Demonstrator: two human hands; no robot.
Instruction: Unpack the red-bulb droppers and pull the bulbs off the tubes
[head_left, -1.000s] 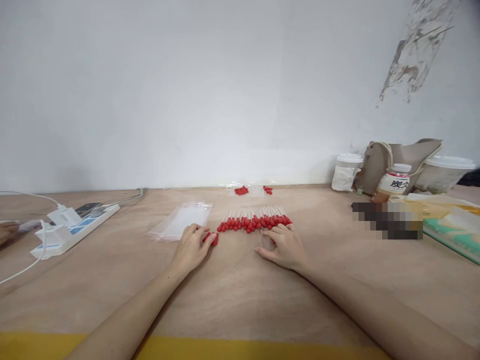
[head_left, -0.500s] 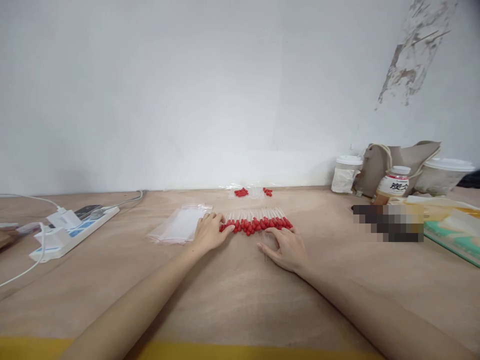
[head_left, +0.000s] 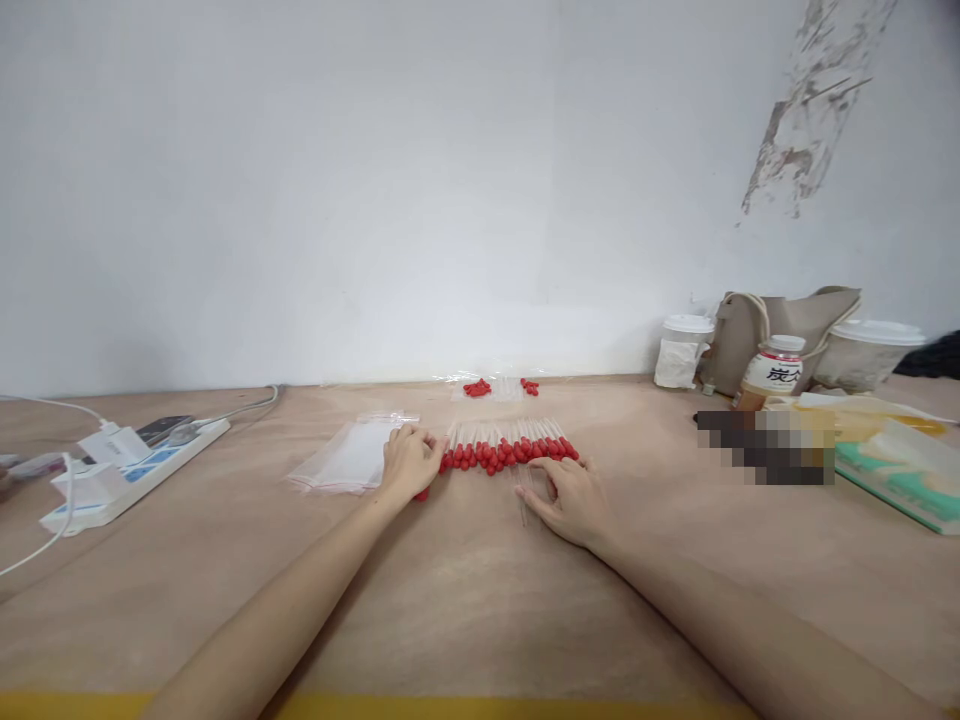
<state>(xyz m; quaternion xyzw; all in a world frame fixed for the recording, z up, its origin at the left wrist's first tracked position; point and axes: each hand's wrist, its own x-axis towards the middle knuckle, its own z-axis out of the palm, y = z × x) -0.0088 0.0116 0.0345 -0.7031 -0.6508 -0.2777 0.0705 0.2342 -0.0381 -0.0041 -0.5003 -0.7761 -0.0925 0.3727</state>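
A row of thin clear sticks with red ends [head_left: 499, 455] lies on the table, red ends towards me. At its left end, my left hand [head_left: 409, 464] has its fingers curled closed around some of these sticks. A red end sticks out beneath its palm. My right hand [head_left: 574, 498] rests at the row's right end, with thumb and index finger apart and the index touching the red ends. Some clear thin shafts [head_left: 523, 512] lie by its thumb. Its other fingers are partly hidden. Clear plastic zip bags [head_left: 341, 455] lie just left of my left hand.
Behind the row, clear wrap with red pieces [head_left: 477, 388] lies near the wall. A power strip [head_left: 142, 475] with chargers and cables is at left. On the right stand a lidded cup [head_left: 681, 352], a bottle [head_left: 772, 372], a bag [head_left: 739, 335] and a green-patterned packet [head_left: 896, 475].
My left hand's thumb has drawn in from the row, and a red end now shows under the palm. My right hand stays nearly in place. The whole view has shifted slightly.
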